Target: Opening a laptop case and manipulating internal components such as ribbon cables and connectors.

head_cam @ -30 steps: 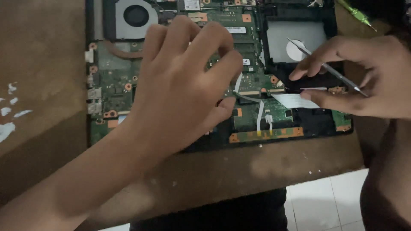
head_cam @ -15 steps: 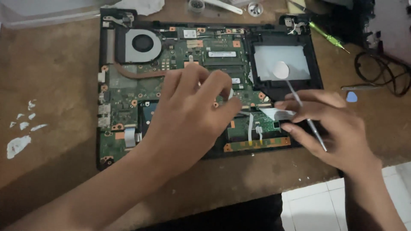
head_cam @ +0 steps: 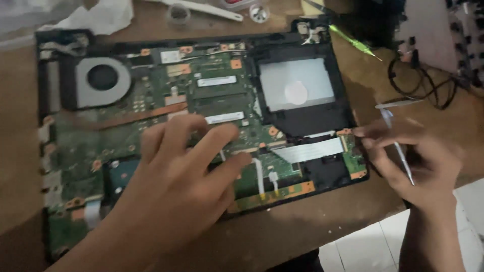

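— Resting flat on the opened laptop [head_cam: 75, 166], the left hand [head_cam: 176, 186] lies spread wide over the green circuit board [head_cam: 151, 108], fingers fanned and holding nothing. Is that how you see it?

— Yes. Its fingertips [head_cam: 237, 160] press down near the middle of the board, just short of the flat grey ribbon cable [head_cam: 307, 150], which runs off to that hand's right.

— And the right hand [head_cam: 418, 161]?

— It sits at the laptop's right edge, fingers pinched narrow around a thin metal tool [head_cam: 398, 143] that looks like tweezers or a spudger; blur keeps me from telling which. The tool's upper end sticks out past the knuckles, away from the person.

— Where do its fingertips fall?

— Against the small orange-edged board [head_cam: 353, 161] at the far end of the ribbon cable, touching or nearly so; I cannot tell which.

— What lies beyond the left hand?

— Further from the person than its fingers, two memory sticks [head_cam: 219, 98]; up and to its left, the round cooling fan [head_cam: 102, 78] with a copper heat pipe [head_cam: 138, 116] running from it.

— And beyond the right hand?

— An empty bay with a pale sheet [head_cam: 296, 90] in the chassis, then a green screwdriver [head_cam: 355, 43] on the wooden table [head_cam: 448, 123], with black cables [head_cam: 423, 83] coiled to the right of it. White crumpled paper [head_cam: 98, 17] sits past the fan.
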